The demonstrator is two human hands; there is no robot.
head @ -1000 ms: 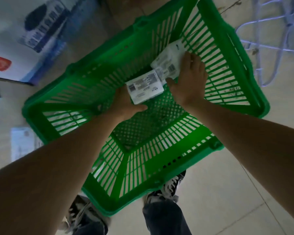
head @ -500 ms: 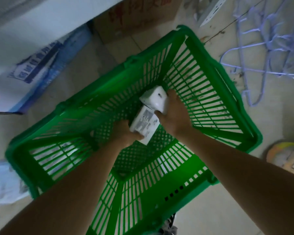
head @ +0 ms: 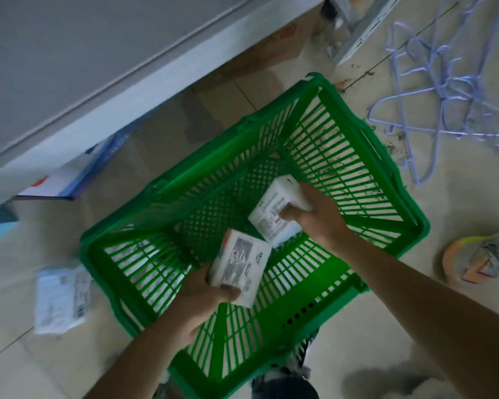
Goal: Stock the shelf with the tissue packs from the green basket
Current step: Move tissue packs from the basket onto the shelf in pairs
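- Green basket point(head: 380, 168) sits on the floor below me, its slatted walls ringing both my hands.
- My left hand point(head: 205, 300) grips one tissue pack point(head: 239, 266) near the basket's near wall.
- My right hand point(head: 314, 214) clasps the second pack point(head: 274, 214) beside the right wall.
- Wire hangers point(head: 432, 90) lie past the basket's far right corner; a flat packet point(head: 61, 298) lies off its left edge.

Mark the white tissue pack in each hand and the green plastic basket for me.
White tissue pack in left hand point(head: 240, 266): head view, on its printed label face.
White tissue pack in right hand point(head: 272, 216): head view, on its printed face.
Green plastic basket point(head: 333, 309): head view, on its near wall.
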